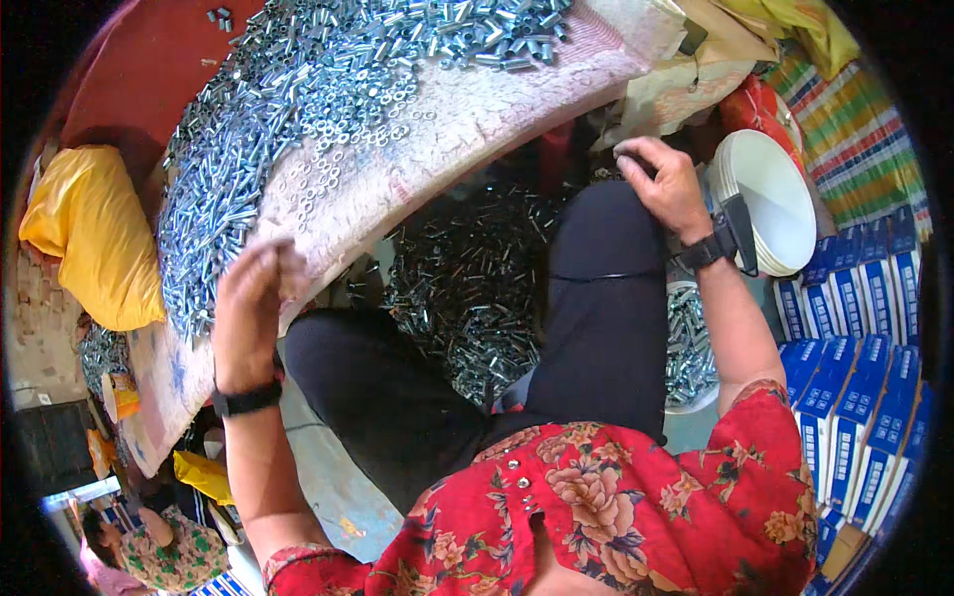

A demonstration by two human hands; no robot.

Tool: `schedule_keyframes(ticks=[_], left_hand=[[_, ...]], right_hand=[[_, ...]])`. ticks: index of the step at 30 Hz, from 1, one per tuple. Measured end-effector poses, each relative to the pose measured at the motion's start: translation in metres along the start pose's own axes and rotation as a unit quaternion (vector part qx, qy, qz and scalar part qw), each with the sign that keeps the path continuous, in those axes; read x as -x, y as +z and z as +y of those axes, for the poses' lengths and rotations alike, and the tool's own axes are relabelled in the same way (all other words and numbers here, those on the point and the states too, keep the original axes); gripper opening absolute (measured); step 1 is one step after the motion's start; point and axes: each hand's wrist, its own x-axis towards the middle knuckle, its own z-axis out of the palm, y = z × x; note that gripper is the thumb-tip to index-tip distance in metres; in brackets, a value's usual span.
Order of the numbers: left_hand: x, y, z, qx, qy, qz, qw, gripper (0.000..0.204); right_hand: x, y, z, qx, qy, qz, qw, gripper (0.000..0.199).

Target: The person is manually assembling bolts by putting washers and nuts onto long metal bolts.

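At the table's near left edge is my left hand (248,316), beside a long heap of silvery metal sleeves (214,209). Its fingers are smeared by motion, so whether anything is in them cannot be made out. My right hand (674,191) is above my right knee, near a stack of white buckets (780,204). Its fingers curl toward the thumb; what they hold, if anything, is too small to name. Flat washers (323,164) lie scattered along the heap's inner edge on the pale, worn tabletop (467,124).
Many dark metal parts (467,268) lie below the table between my knees. A tub of metal parts (689,348) stands beside my right thigh. Blue-and-white boxes (855,407) are stacked at right. A yellow sack (99,238) sits at left; another person (169,551) is at lower left.
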Motion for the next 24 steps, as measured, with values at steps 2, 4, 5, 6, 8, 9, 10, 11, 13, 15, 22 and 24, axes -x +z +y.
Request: schedule_keyframes(ticks=[2, 4, 5, 6, 8, 9, 10, 11, 13, 15, 22, 24], left_hand=[[0.036, -0.008, -0.01, -0.039, -0.033, 0.008, 0.999, 0.026], [0.06, -0.015, -0.025, -0.042, -0.054, 0.021, 0.997, 0.022], [0.073, -0.02, -0.027, -0.037, -0.054, 0.023, 0.998, 0.022], [0.082, -0.022, -0.029, -0.024, -0.056, 0.039, 0.997, 0.021], [0.095, -0.024, -0.036, -0.007, -0.058, 0.058, 0.997, 0.021], [0.099, -0.023, -0.04, -0.011, -0.052, 0.071, 0.996, 0.02], [0.105, -0.024, -0.044, -0.016, -0.044, 0.091, 0.995, 0.02], [0.108, -0.027, -0.05, -0.026, -0.056, 0.112, 0.992, 0.019], [0.108, -0.029, -0.063, -0.023, -0.055, 0.116, 0.991, 0.019], [0.112, -0.037, -0.081, -0.012, -0.027, 0.153, 0.988, 0.017], [0.13, -0.057, -0.095, 0.043, 0.006, 0.21, 0.977, 0.018], [0.13, -0.054, -0.095, 0.022, 0.027, 0.213, 0.976, 0.019]], right_hand=[[-0.009, -0.007, 0.001, 0.016, -0.003, 0.013, 1.0, 0.015], [-0.019, -0.019, 0.003, 0.021, 0.005, -0.004, 1.0, 0.014], [-0.026, -0.025, -0.001, 0.022, 0.016, -0.02, 0.999, 0.014], [-0.036, -0.028, -0.001, 0.012, -0.011, -0.011, 1.0, 0.015], [-0.054, -0.026, -0.006, -0.015, -0.017, -0.015, 1.0, 0.016], [-0.062, -0.022, -0.012, -0.046, -0.028, -0.023, 0.998, 0.016], [-0.07, -0.013, -0.021, -0.051, -0.037, -0.026, 0.998, 0.016], [-0.077, -0.005, -0.03, -0.043, -0.073, -0.033, 0.996, 0.016], [-0.09, 0.004, -0.043, -0.039, -0.118, -0.043, 0.991, 0.017], [-0.107, 0.005, -0.059, -0.016, -0.147, -0.144, 0.979, 0.016], [-0.128, -0.064, -0.038, 0.184, -0.177, -0.15, 0.955, 0.018], [-0.118, -0.091, -0.022, 0.232, -0.168, -0.142, 0.947, 0.017]])
